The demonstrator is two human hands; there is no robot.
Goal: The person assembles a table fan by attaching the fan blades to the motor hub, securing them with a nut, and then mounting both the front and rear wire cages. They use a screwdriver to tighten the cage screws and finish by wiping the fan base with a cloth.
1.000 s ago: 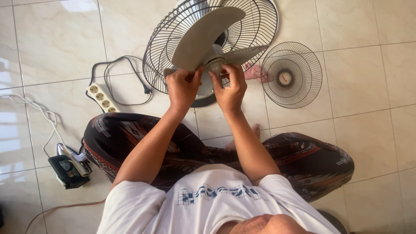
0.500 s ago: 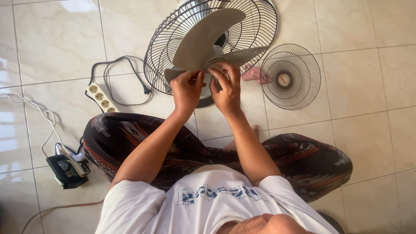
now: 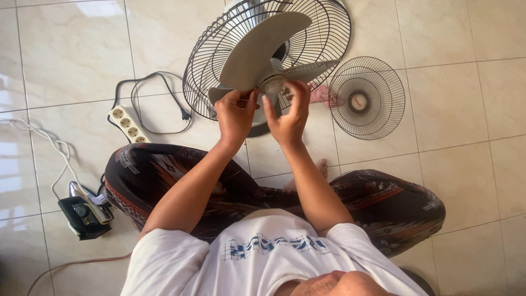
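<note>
Head view: left hand (image 3: 235, 112) and right hand (image 3: 289, 114) pinch fan blade (image 3: 263, 49) hub, steadying it; rear grille (image 3: 307, 38) behind; loose front grille (image 3: 366, 98) aside on floor.

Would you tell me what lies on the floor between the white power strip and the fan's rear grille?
In the head view, a looped black cable with its plug lies between the power strip and the rear grille.

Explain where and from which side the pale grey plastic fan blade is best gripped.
Probably at the round centre hub of the pale grey plastic fan blade, coming from the open front. The black wire rear guard blocks the back, and the wide, thin vanes look awkward to grip.
</note>
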